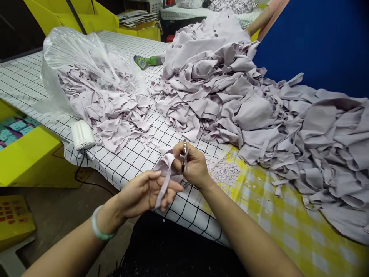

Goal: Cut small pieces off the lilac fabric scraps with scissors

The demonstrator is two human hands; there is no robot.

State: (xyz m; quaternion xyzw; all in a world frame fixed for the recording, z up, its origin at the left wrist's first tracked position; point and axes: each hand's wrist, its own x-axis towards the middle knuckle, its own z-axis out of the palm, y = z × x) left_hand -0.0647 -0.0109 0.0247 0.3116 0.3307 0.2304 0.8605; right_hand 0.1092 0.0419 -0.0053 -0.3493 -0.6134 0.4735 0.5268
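Note:
A small lilac fabric piece with a narrow strip [165,188] is between my two hands, above the table's front edge. My left hand [145,192] is palm up, with its fingers loosely curled and the strip lying across them. My right hand [193,163] closes around small metal thread snips [184,154], their tips pointing down. The thumb and fingertips of that hand also meet the upper end of the fabric. Just right of the right hand, tiny lilac clippings [225,171] lie scattered.
A large heap of lilac fabric pieces [213,84] spreads across the back and right. On the left, a clear plastic bag [77,50] spills similar pieces [115,111]. A white device [82,134] with a cable sits at the table edge; a green-handled tool [150,60] lies behind. Another person's arm [262,19] reaches in.

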